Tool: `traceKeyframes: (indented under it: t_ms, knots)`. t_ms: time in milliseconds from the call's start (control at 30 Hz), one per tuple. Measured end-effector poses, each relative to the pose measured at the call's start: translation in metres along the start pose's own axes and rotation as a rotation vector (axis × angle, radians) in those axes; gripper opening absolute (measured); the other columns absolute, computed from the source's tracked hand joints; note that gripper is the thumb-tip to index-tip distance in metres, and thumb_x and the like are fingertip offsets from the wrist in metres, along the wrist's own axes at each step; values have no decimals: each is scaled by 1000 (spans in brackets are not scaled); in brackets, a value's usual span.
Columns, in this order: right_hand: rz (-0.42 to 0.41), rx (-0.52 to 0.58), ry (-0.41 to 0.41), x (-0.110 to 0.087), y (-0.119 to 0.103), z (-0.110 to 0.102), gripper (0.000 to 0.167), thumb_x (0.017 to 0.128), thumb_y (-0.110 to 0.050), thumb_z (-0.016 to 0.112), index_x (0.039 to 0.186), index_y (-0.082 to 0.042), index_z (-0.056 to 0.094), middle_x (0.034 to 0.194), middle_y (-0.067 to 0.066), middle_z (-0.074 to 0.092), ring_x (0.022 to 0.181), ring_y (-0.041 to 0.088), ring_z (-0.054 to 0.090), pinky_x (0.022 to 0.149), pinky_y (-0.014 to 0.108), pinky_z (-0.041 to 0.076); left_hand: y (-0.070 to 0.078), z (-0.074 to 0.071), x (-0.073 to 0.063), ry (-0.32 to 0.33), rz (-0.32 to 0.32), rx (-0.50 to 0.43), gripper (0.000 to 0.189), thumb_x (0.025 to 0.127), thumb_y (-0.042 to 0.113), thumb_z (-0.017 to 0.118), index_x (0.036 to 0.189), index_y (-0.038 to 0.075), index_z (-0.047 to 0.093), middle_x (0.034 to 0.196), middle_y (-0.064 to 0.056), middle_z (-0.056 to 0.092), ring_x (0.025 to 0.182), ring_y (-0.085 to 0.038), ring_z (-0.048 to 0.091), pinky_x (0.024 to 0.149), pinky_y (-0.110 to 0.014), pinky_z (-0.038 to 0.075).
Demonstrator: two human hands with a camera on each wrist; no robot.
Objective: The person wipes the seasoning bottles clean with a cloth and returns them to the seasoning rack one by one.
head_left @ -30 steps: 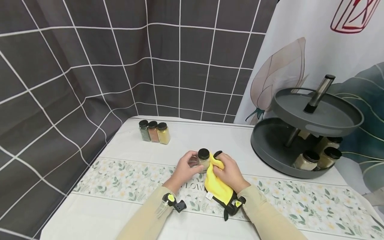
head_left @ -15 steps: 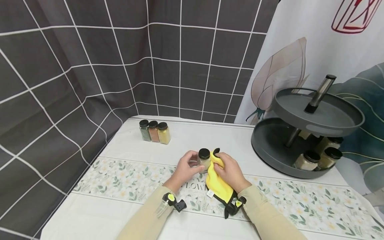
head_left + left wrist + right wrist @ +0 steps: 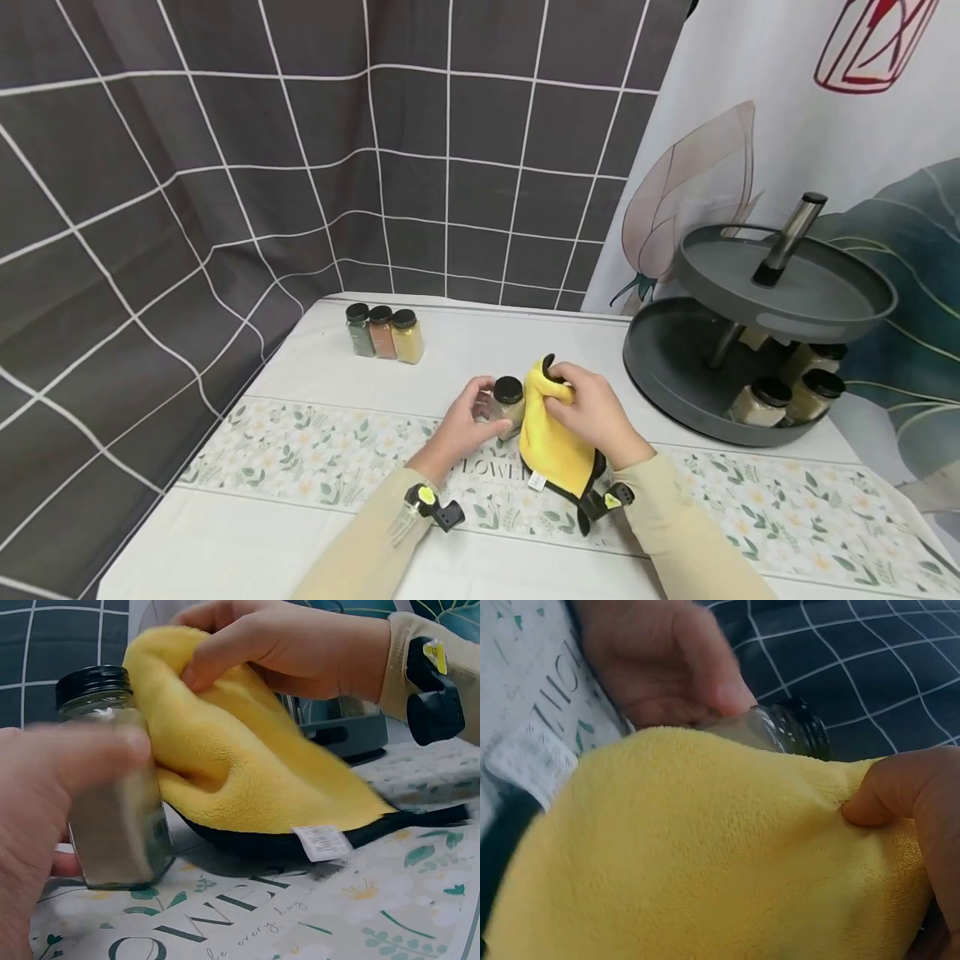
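My left hand grips a clear glass spice jar with a black lid, fingers round its left side and thumb across the front. Pale powder shows inside the jar, which stands upright on the printed cloth in the left wrist view. With thumb and fingers, my right hand pinches a yellow cloth with black edging and a white tag. The cloth hangs down just right of the jar. In the right wrist view the yellow cloth hides most of the jar.
Three black-lidded jars, green, reddish and yellow, stand in a row at the back left. On the right rises a grey two-tier turntable, with several jars on its lower tier. A gridded dark curtain hangs behind.
My right hand has moved right and slightly up with the yellow cloth, which now hangs a little apart from the jar in the head view. The left hand keeps its hold on the jar.
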State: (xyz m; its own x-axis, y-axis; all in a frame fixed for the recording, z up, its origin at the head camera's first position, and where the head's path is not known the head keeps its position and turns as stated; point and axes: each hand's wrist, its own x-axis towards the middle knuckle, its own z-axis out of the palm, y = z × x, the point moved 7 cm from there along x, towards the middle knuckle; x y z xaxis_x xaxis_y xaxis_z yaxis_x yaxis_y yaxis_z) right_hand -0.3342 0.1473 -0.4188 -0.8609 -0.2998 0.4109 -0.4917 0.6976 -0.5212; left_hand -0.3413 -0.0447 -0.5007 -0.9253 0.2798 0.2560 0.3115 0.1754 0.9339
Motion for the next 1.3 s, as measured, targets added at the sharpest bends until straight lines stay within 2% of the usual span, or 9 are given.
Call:
traceKeyframes:
  t_ms: [167,267,367,533,733,900,1033,1200,1300]
  knots:
    - [6,73,23,-1,-1,-4,26,82,-3,77,107,-5,69,103,10,71,78,18,56,67,33,52,2,1,-2,-36,74,15,64,85,-4,60,147,3,47,132,-14,59,108,-25,54,95,-38,51]
    - [-28,75,22,0,-4,-5,25,82,-3,79,105,-6,69,102,7,71,79,17,57,67,32,52,7,1,-1,-27,117,70,57,88,-5,64,144,-3,50,127,-18,61,98,-30,57,86,-35,54]
    - [-55,69,33,0,-7,-4,25,81,-3,80,103,-7,68,101,6,70,81,18,58,69,34,53,26,1,-4,-18,169,85,51,87,-4,72,135,-8,56,118,-22,61,88,-40,58,78,-42,56]
    - [-25,-2,-24,-3,-4,14,23,80,-4,82,98,-7,68,96,6,69,80,18,60,70,36,54,47,-2,-10,26,139,97,45,82,1,81,122,-3,63,112,-16,63,99,-39,61,90,-55,54]
    - [49,-72,-170,-9,3,43,18,78,-8,78,93,-9,68,88,2,67,72,16,56,66,32,51,42,-4,-9,55,57,48,41,83,2,81,116,0,58,115,-14,62,110,-31,62,101,-46,53]
    - [23,52,10,-5,-3,19,19,80,-5,80,96,-7,70,98,8,72,80,18,62,69,34,55,37,-3,-6,43,33,29,41,83,3,81,116,-1,56,115,-17,60,108,-34,62,99,-41,55]
    - [26,131,102,-5,-7,11,20,80,-2,81,94,-7,68,97,9,71,79,19,60,66,34,54,19,-2,1,58,21,33,44,82,1,82,117,-1,56,116,-18,60,109,-35,61,100,-42,55]
    - [88,11,-102,-8,3,36,16,80,-5,79,88,-11,66,88,2,67,73,13,55,64,28,50,4,-1,3,72,4,18,44,81,2,82,116,5,57,116,-11,60,108,-27,62,99,-37,55]
    - [70,-10,-107,-8,4,37,17,80,-6,80,88,-12,67,89,1,68,73,13,56,63,28,50,2,-2,2,75,0,5,43,81,5,84,115,8,57,115,-9,61,107,-25,62,98,-35,55]
